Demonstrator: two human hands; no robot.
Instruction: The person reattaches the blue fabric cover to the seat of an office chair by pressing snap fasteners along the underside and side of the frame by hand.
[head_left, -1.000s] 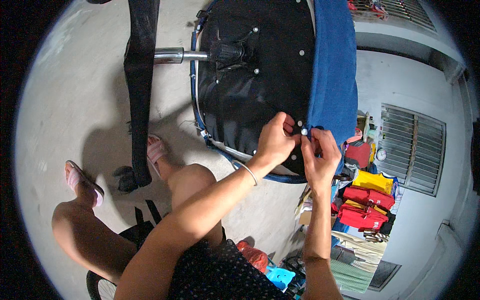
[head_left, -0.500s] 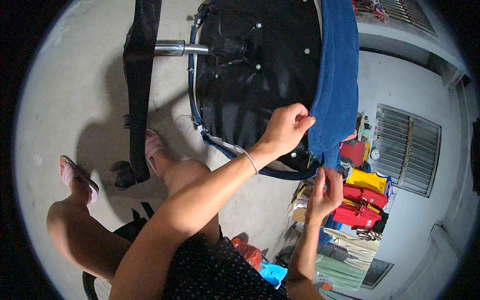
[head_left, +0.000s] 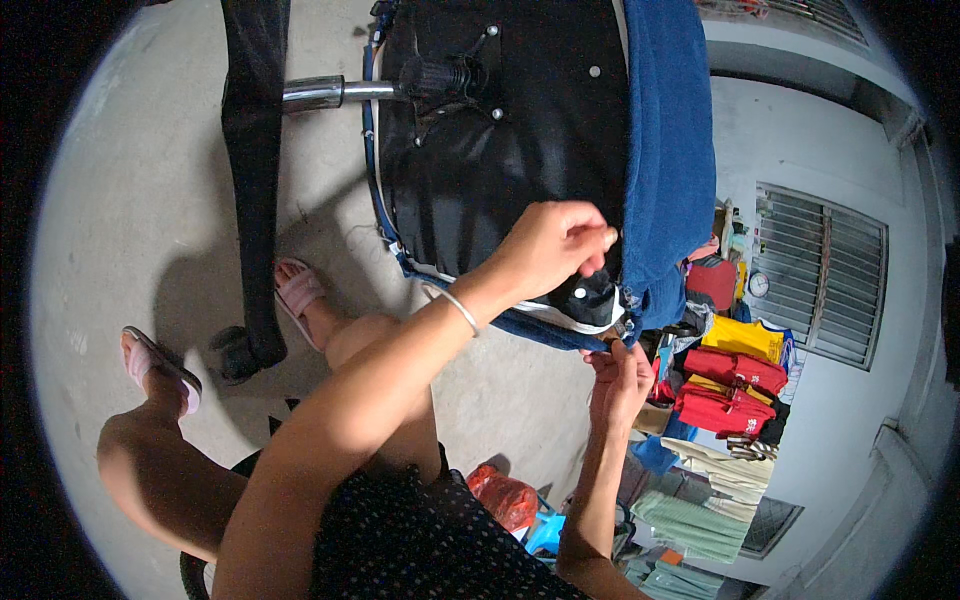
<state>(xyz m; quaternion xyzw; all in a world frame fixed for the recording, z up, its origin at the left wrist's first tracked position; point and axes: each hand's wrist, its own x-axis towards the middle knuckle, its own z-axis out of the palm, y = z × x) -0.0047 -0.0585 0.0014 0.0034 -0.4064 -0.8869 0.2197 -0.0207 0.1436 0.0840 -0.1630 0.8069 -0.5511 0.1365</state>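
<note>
Centrally, the chair seat (head_left: 450, 205) is lying in front of your knees, its black underside facing you. The blue cover (head_left: 668, 140) is already enclosing the visible edges and is spreading broadly along the right flank. At the near right corner, cloth is bunching outside a bare pale rim (head_left: 580, 322); this stretch is seemingly remaining unsettled, though the view is not revealing whether the cover is going on or coming off.

Your right hand (head_left: 618, 385) is meeting that corner, its fingers bending together and apparently pinching the cover's edge. Your left hand (head_left: 553, 245) is hovering over the underside, fingers half curled, thumb and forefinger ending just beside the cover's right-hand border; you are not showing clearly whether anything is sitting between them.

Farther out, the metal post (head_left: 340, 92) is joining the seat to a black base leg (head_left: 252, 180), while the concrete floor (head_left: 510, 420) is extending below.
</note>
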